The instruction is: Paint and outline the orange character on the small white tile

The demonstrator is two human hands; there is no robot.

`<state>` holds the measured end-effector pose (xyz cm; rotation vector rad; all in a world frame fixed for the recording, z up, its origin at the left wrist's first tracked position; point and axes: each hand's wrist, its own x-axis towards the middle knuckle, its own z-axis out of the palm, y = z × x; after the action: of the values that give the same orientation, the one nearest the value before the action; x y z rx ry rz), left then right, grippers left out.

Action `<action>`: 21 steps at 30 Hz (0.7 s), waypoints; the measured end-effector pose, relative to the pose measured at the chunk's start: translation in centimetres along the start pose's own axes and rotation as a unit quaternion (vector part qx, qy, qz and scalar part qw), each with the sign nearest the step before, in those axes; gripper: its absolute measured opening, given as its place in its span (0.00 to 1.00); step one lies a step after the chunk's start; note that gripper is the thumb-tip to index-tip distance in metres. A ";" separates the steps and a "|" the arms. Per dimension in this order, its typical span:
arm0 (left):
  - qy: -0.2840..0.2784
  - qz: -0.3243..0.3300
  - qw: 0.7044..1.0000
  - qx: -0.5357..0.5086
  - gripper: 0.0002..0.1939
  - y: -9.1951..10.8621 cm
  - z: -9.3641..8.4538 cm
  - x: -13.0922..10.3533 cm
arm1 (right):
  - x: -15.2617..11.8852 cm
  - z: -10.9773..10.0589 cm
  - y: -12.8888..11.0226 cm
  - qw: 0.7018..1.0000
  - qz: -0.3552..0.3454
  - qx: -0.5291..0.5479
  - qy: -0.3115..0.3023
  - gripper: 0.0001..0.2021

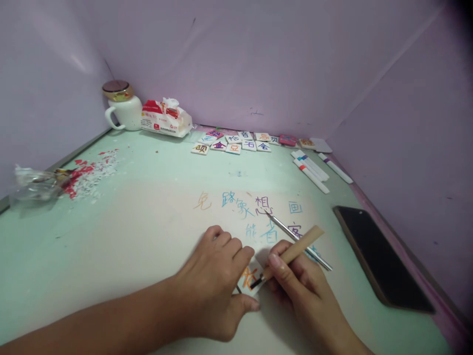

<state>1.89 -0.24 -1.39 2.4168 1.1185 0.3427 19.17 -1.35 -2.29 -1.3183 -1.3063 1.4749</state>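
Note:
My left hand (216, 283) grips a small white square block (255, 290) with an orange written character, its thumb at the near edge and its fingers at the far side. In my right hand (305, 281) is a carving knife (301, 247) with a pale wooden handle, pinched between thumb and fingers. The knife's dark tip rests on or just over the block's face; contact cannot be made out exactly. A thin silver metal pen-like tool (284, 228) lies on the table, partly behind the knife handle and my right hand.
Coloured characters mark the pale table (155, 222). Character tiles (249, 145) line the back wall, with white markers (312, 167) and a phone (380, 256) at right. A tissue pack (166, 118), a lidded white mug (127, 113), red and white shavings (90, 175) and a plastic bag (33, 183) are left.

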 end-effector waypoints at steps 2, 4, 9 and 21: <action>-0.002 0.003 1.000 -0.004 0.20 -0.1 -0.1 0.0 | -0.1 0.0 0.1 1.000 -0.005 0.011 0.006 0.18; -0.001 0.004 1.000 -0.008 0.20 -0.1 -0.1 -0.1 | -0.3 0.0 0.1 0.998 0.007 0.047 0.042 0.18; 0.025 0.017 0.999 -0.011 0.23 -0.2 -0.1 -0.4 | -0.8 -0.1 0.4 0.988 0.006 0.105 0.111 0.16; 0.016 0.013 1.000 -0.006 0.23 0.1 -0.4 -0.2 | -0.9 0.5 0.7 0.993 -0.031 -0.016 0.116 0.14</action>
<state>1.67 -0.31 -1.05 2.4246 1.0957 0.3968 18.87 -2.45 -2.76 -1.4110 -1.2126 1.2224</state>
